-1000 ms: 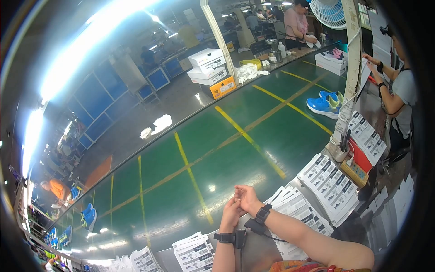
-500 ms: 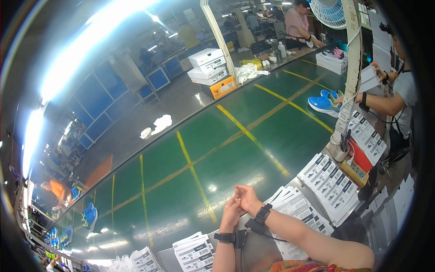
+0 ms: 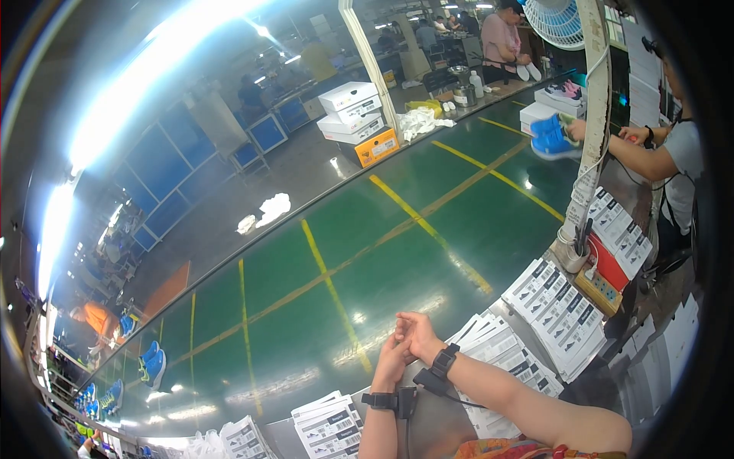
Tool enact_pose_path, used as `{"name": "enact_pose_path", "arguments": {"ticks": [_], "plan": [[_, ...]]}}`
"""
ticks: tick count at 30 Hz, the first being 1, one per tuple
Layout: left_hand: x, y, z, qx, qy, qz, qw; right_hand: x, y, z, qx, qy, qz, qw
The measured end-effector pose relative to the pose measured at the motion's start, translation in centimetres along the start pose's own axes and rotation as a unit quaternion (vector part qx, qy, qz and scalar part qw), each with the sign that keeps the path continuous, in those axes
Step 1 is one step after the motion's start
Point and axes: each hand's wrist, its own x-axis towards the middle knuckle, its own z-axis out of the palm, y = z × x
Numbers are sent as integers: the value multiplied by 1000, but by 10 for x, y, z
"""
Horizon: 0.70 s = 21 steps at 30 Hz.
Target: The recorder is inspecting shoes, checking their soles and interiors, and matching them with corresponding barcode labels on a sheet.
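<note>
My left hand (image 3: 391,356) and my right hand (image 3: 417,337) rest against each other over the near edge of a green conveyor belt (image 3: 367,264). Their fingers are loosely curled in and touch, with no object visible in them. Black straps with small boxes circle both wrists. Just right of my right hand lies a fanned stack of printed white sheets (image 3: 508,363). A smaller stack of printed sheets (image 3: 327,428) sits left of my left forearm. At the belt's left part stands a pair of blue shoes (image 3: 152,366).
At the right, a co-worker's hand (image 3: 575,130) holds blue shoes (image 3: 552,139) above the belt. A post (image 3: 587,153) rises beside a pen cup (image 3: 573,254) and a power strip (image 3: 598,291). Shoe boxes (image 3: 350,115) are stacked across the belt.
The co-worker has lifted the blue shoes off the belt, exposing a white box behind. The belt's yellow lines and the left pair of shoes have shifted slightly right. My hands stay put.
</note>
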Motion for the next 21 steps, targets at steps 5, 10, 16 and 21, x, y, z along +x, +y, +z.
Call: {"name": "enact_pose_path", "arguments": {"ticks": [5,10,16,21], "plan": [[-4,4,6,-21,2,7,1000,-3,-1,3,1,1,10,1000],[-4,4,6,-16,-6,11,1000,-4,-2,4,-1,2,14,1000],[-3,3,2,-19,-16,9,1000,-6,-2,6,2,5,18,1000],[-2,3,1,-19,-24,7,1000,-7,-3,8,2,9,20,1000]]}}
